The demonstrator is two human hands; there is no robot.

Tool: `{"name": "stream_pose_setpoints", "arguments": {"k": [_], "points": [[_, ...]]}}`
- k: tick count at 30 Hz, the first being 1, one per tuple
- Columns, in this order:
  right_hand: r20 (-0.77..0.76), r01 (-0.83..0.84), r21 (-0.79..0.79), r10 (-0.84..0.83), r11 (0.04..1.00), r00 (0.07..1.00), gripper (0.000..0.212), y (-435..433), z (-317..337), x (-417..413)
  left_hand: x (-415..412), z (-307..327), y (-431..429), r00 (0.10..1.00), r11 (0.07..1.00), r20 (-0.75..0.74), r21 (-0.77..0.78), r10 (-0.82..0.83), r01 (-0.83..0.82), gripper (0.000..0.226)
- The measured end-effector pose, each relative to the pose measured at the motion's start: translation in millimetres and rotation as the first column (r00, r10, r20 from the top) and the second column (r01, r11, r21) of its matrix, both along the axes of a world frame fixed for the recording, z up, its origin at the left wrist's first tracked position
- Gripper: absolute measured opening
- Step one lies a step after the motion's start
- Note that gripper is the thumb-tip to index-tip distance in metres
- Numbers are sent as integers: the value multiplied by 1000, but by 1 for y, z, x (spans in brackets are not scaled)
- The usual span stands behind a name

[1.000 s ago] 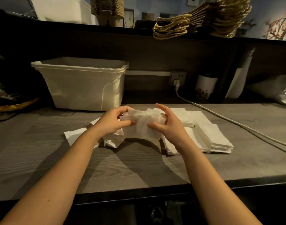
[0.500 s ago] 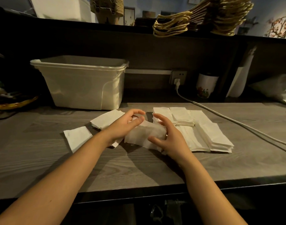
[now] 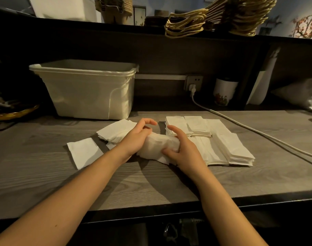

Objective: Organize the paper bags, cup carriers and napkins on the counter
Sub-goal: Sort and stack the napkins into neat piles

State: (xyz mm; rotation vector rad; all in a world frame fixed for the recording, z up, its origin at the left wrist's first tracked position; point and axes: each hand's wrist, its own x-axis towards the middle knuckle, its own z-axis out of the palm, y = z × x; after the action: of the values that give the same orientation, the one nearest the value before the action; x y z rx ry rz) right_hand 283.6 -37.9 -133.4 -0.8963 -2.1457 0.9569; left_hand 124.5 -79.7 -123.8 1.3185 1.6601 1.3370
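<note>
Between both hands (image 3: 136,139) (image 3: 184,153), napkin bundle (image 3: 157,145)

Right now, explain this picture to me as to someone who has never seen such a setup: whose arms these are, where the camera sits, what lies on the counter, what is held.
No machine here: a person wears one camera on the head, so this single view looks forward and down along their own bare arms. The left hand and right hand hold a loose bundle of napkins between them at the grey counter. Left of it lie a single napkin and a small stack; right of it, neat rows of napkins. Behind stand a white plastic bin and a cup, and a cable runs from a wall socket. Paper bags lie on the shelf above.
</note>
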Motion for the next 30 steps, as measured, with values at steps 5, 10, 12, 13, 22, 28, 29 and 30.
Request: {"name": "stream_pose_setpoints", "arguments": {"k": [5,10,12,13,22,28,29,30], "points": [[-45,-16,17,16,1000,999,73,-1,-2,-1,1,1,-1,998,999,-56,51,21,-18,27],[-106,-3,29,6,1000,994,72,1,-2,0,0,1,-2,995,996,-96,87,-19,27,15],[-99,6,37,-2,999,995,69,0,-1,1,-3,3,-5,970,988,-226,105,-85,111,10],[-93,5,42,-1,999,996,67,0,-1,2,-5,5,-7,937,984,-323,71,-133,164,20],[-69,-19,152,29,988,997,36,1,-3,3,-21,5,-9,776,972,-601,-7,-191,233,35],[-93,-70,145,84,987,992,39,2,-4,3,-21,6,-10,804,968,-558,4,-207,253,33],[-87,-71,143,84,987,993,35,1,-4,3,-22,5,-10,809,967,-549,7,-210,255,32],[-84,-69,142,81,987,993,32,1,-3,4,-22,5,-10,814,967,-542,8,-209,254,31]]}}
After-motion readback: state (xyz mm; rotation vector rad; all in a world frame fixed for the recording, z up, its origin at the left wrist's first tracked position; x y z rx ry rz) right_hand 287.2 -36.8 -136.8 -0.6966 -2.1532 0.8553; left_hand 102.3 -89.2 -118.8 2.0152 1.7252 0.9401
